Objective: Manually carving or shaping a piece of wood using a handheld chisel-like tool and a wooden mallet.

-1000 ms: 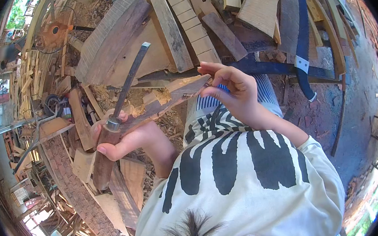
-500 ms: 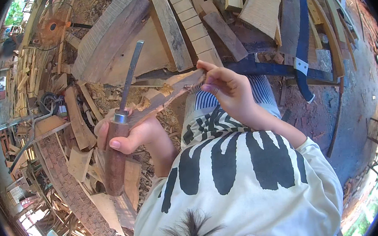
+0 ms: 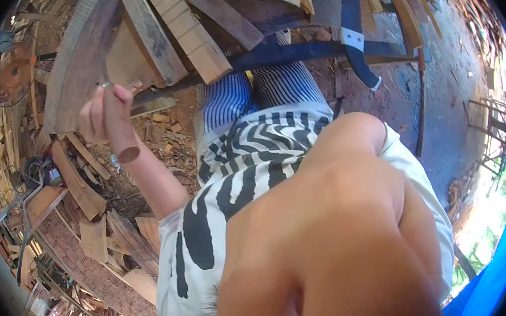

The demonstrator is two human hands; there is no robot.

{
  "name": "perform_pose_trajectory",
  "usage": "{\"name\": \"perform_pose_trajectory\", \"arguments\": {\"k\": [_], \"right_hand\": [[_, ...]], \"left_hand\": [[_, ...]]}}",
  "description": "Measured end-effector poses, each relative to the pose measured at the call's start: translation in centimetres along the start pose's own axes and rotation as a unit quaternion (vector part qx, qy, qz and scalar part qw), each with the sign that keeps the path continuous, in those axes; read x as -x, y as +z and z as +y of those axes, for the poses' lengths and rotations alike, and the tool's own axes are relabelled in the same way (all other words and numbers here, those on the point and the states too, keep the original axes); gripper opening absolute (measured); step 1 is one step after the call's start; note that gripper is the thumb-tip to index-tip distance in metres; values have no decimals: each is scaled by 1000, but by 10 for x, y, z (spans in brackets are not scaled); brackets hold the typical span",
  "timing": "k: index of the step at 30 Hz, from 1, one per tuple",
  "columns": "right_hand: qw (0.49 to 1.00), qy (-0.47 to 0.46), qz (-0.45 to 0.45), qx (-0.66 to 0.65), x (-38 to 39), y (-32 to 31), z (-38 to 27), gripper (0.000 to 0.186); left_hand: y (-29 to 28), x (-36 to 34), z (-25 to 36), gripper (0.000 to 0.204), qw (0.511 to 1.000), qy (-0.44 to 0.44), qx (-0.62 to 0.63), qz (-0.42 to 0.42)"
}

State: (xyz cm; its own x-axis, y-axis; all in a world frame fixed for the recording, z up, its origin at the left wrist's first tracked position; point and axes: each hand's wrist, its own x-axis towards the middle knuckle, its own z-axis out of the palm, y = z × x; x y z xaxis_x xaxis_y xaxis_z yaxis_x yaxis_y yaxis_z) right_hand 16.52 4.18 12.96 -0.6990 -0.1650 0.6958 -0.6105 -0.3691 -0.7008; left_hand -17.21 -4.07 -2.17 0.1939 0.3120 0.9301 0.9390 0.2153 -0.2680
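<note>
My left hand (image 3: 94,116) is closed around the brown wooden handle (image 3: 119,124) of a chisel, held upper left near a thick greyish wood block (image 3: 76,68). The metal shaft points away from me and is partly blurred against the wood. My right hand (image 3: 332,241) is raised very close to the camera and fills the lower middle. Its back and wrist show, blurred, while the fingers run out of sight at the lower edge. Whether it holds anything cannot be seen. The chipped wood strip is not discernible in either hand.
Beyond my striped legs lie several planks, among them a board with crosswise lines (image 3: 185,34). A long dark bar with a white riveted collar (image 3: 351,39) lies at the upper right. Wood offcuts (image 3: 77,179) and shavings cover the left ground. Blue sheeting (image 3: 502,256) hangs lower right.
My right hand has left the wood strip and risen toward the camera. My left hand, with the chisel, has moved up and left, away from my body. The view has shifted.
</note>
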Motion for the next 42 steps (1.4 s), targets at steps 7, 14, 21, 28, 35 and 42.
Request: {"name": "perform_pose_trajectory", "arguments": {"k": [7, 14, 21, 28, 35, 42], "right_hand": [[998, -11, 5, -69, 17, 12, 6, 37], [993, -9, 10, -116, 24, 14, 13, 40], [990, -5, 4, -141, 25, 8, 17, 42], [988, 4, 6, -155, 26, 9, 17, 45], [987, 1, 5, -158, 28, 3, 19, 47], [986, -1, 9, -164, 28, 3, 22, 50]], "left_hand": [[5, 30, -37, 17, 989, -73, -50, -121], [2, 42, -42, 25, 992, -98, -43, -67], [11, 36, -48, 29, 990, -131, 3, -46], [19, 37, -52, 30, 985, -160, 2, -66], [20, 41, -62, 31, 990, -121, 9, -73], [22, 41, -58, 29, 982, -182, 35, -45]]}}
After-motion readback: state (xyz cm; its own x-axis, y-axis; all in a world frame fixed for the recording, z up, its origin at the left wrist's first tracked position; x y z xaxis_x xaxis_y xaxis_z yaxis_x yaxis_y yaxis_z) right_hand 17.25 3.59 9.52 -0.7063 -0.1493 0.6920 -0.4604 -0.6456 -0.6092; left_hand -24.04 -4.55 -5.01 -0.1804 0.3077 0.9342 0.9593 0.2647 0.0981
